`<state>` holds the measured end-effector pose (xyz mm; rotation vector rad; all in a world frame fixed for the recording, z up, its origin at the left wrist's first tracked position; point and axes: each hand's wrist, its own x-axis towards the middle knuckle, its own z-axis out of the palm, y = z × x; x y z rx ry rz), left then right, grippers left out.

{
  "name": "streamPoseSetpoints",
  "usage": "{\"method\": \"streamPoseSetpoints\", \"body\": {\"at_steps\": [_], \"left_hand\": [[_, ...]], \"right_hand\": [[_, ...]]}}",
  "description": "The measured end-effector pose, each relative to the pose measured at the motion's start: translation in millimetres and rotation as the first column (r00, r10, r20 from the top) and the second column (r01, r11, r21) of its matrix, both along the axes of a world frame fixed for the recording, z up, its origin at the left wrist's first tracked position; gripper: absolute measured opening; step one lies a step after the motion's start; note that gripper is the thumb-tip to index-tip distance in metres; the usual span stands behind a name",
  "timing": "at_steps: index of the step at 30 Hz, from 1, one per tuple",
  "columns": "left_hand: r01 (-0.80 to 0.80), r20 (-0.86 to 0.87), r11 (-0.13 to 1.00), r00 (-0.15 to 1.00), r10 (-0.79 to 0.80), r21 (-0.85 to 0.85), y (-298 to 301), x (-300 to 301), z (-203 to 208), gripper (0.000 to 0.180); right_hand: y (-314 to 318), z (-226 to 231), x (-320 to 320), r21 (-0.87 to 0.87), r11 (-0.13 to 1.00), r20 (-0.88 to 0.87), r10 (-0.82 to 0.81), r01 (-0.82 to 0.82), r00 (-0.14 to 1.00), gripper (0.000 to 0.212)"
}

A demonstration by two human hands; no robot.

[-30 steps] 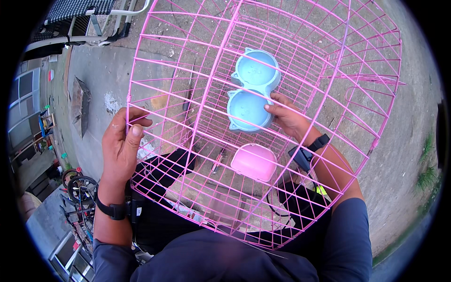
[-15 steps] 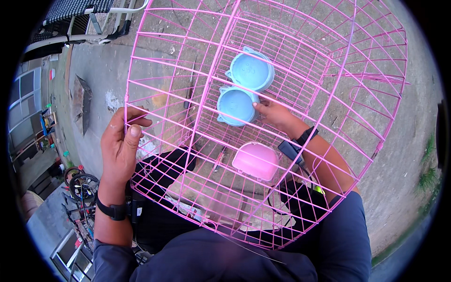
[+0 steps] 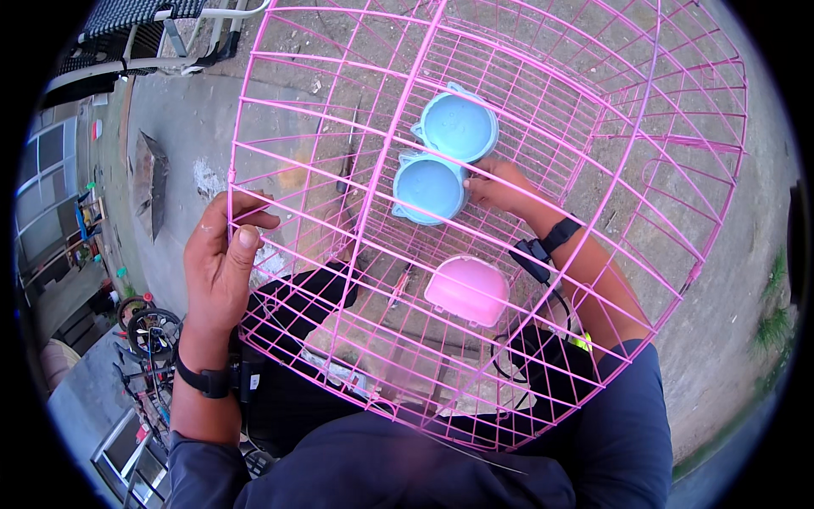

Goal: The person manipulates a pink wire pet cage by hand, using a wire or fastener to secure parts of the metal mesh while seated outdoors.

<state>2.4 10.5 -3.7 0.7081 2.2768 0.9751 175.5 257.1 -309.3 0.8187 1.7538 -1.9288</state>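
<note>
Blue double bowl [image 3: 435,176]: probably light, stiff, slick; best held by rim. Right hand [image 3: 502,187] pinches four-o'clock side; left hand [image 3: 222,259] hooks pink cage [image 3: 390,140] at nine o'clock.

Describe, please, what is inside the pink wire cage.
Inside the cage, a light-blue double bowl shows, with the right hand at its edge. A pink container also shows; whether it sits fully inside is unclear. What lies under the bowl is covered.

Left fingers [image 3: 263,220] bent (thumb [image 3: 246,239] apart)
</note>
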Motion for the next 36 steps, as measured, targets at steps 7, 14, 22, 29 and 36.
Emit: {"method": "streamPoseSetpoints", "body": {"at_steps": [7, 14, 22, 29, 36], "left_hand": [[0.003, 0.009, 1.000, 1.000, -0.003, -0.001, -0.3, 0.1, -0.3, 0.044], [0.028, 0.002, 1.000, 1.000, -0.028, -0.009, -1.2, -1.7, -1.7, 0.042], [-0.012, 0.014, 1.000, 1.000, 0.012, 0.009, -1.3, 0.0, -1.5, 0.046], [-0.007, -0.024, 1.000, 1.000, 0.007, -0.023, -2.6, -0.7, -1.4, 0.044], [-0.050, -0.096, 0.999, 0.994, 0.049, -0.012, -14.6, -4.0, -3.5, 0.042]], "right_hand": [[-7.3, 15.3, -9.7, -0.104, 0.988, -0.086, 0.108, -0.117, 0.990, 0.027], [-16.2, 10.1, -13.2, -0.184, 0.977, -0.059, 0.102, -0.111, 0.993, 0.029], [-16.7, -3.0, -16.6, -0.354, 0.915, -0.041, 0.189, -0.191, 0.981, 0.063], [0.8, 20.7, 2.1, -0.256, 0.958, 0.026, 0.137, -0.126, 0.990, 0.058], [49.1, 81.2, 79.7, -0.148, 0.984, 0.078, -0.087, 0.098, 0.993, 0.051]]}}
